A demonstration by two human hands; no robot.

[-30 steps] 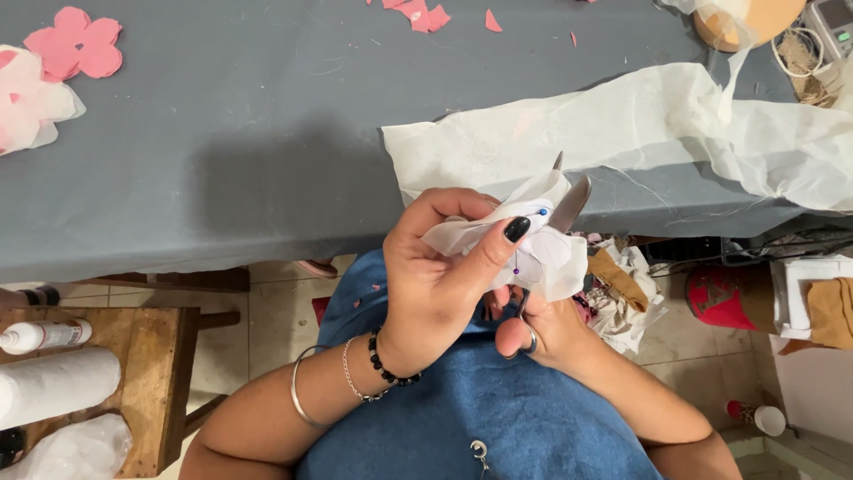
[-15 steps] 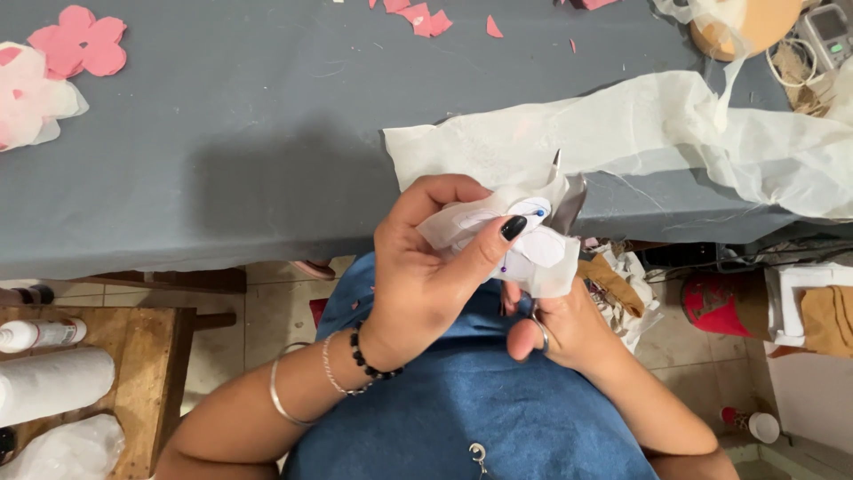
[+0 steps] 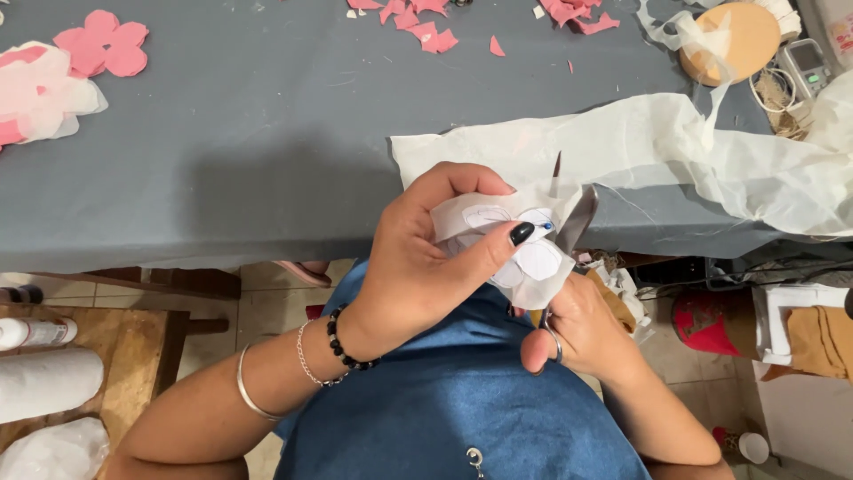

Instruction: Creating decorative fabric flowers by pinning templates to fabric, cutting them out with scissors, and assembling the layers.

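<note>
Just one white fabric piece [image 3: 524, 244], one scissors [image 3: 573, 222], two hands.

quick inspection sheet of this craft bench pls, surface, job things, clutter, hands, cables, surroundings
surface: grey table, covered in cloth, with work spread along its far and right sides
job's things: folded white fabric piece with petal outlines, held above the lap; scissors open at its right edge
clutter: pink flower cutout, pink scraps, long sheer white fabric, round wooden disc
grips: left hand pinches the fabric piece, thumb on top; right hand works the scissors from below
cables: nothing seen for certain; a tangle of cord lies by the disc
surroundings: wooden stool with white rolls at left, tiled floor, red container at right
</note>
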